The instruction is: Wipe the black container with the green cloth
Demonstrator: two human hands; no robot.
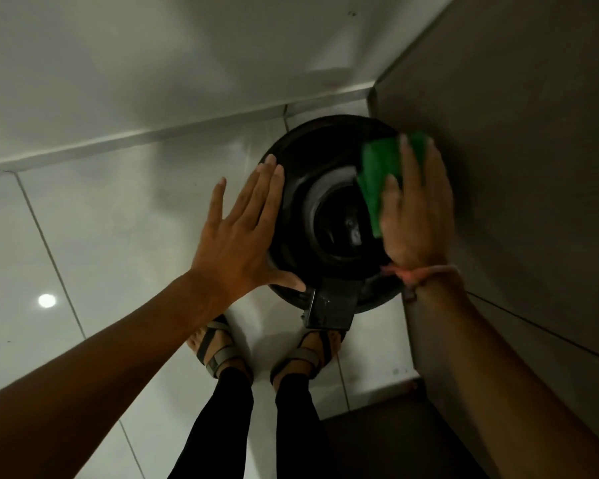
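Observation:
A round black container stands on the floor in a corner, seen from above, with a dark round opening in its top and a flat black pedal at its front. My left hand lies flat against the container's left rim, fingers spread. My right hand presses a folded green cloth onto the right side of the top. The hand covers most of the cloth's right part.
A grey cabinet side rises right beside the container. A white wall with a skirting runs behind it. My feet in sandals stand on glossy white floor tiles just in front of the pedal.

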